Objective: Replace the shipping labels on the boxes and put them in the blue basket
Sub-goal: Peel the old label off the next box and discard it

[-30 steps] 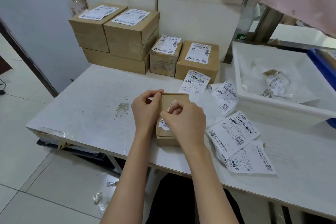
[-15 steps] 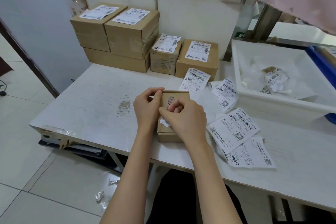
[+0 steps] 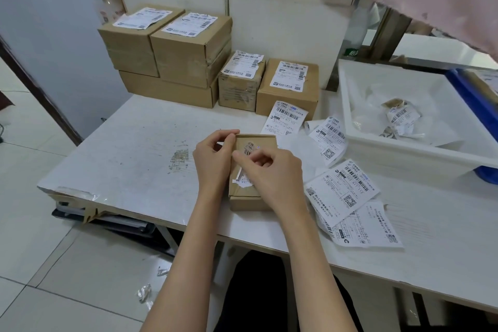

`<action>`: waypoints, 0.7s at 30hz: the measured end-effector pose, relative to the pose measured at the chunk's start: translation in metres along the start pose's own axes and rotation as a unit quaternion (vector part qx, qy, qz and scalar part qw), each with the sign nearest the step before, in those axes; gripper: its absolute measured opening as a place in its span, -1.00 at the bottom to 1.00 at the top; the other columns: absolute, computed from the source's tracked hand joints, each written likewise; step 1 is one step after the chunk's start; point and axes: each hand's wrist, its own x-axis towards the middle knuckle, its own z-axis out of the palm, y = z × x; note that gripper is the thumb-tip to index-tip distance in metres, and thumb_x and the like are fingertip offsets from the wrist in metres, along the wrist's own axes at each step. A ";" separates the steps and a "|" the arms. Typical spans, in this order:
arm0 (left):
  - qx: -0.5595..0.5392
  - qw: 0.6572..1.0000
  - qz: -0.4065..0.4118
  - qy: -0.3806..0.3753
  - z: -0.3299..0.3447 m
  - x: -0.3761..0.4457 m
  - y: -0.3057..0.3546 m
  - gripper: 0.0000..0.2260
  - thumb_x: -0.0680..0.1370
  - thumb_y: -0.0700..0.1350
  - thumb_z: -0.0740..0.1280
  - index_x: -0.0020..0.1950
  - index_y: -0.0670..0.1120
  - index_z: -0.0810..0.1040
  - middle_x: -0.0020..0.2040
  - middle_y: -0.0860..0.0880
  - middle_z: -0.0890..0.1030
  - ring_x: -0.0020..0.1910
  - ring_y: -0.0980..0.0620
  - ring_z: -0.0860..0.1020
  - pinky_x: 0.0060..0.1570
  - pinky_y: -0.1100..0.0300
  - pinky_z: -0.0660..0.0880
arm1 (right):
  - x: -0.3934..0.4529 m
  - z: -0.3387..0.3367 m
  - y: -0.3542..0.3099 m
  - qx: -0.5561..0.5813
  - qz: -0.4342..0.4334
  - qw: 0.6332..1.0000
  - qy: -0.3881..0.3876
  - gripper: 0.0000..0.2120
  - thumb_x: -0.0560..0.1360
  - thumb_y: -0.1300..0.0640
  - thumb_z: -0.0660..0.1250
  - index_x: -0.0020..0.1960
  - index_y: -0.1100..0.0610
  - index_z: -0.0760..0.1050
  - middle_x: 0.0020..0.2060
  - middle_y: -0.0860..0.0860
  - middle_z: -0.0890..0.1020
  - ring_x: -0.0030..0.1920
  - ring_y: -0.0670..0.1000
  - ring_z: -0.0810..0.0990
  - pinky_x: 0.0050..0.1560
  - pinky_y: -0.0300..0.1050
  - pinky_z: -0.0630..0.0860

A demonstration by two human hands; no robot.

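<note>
The small box [image 3: 252, 170] is being kept on the white table [image 3: 129, 159], near its front edge. The box's left side is being held by the left hand [image 3: 214, 162], with fingers curled round its top corner. The torn old label [image 3: 246, 149] is being pinched by the right hand [image 3: 272, 175] and is likely being peeled off. Bits of it are still stuck on. Next, 1 of the new labels [image 3: 342, 191] should probably be picked up. Only an edge of the blue basket [image 3: 470, 91] is being seen, far right.
</note>
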 end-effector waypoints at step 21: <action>0.011 1.000 0.007 0.003 0.000 0.001 0.000 -0.80 0.54 -0.27 0.32 -0.10 -0.04 0.71 -0.22 0.11 0.67 -0.41 0.22 0.42 -0.34 0.37 0.37 | -0.009 0.001 0.003 -0.095 -0.085 0.992 -0.022 -0.92 0.29 0.08 0.46 -0.29 0.00 0.56 -0.24 -0.10 0.52 -0.17 -0.12 0.49 0.08 -0.12 0.26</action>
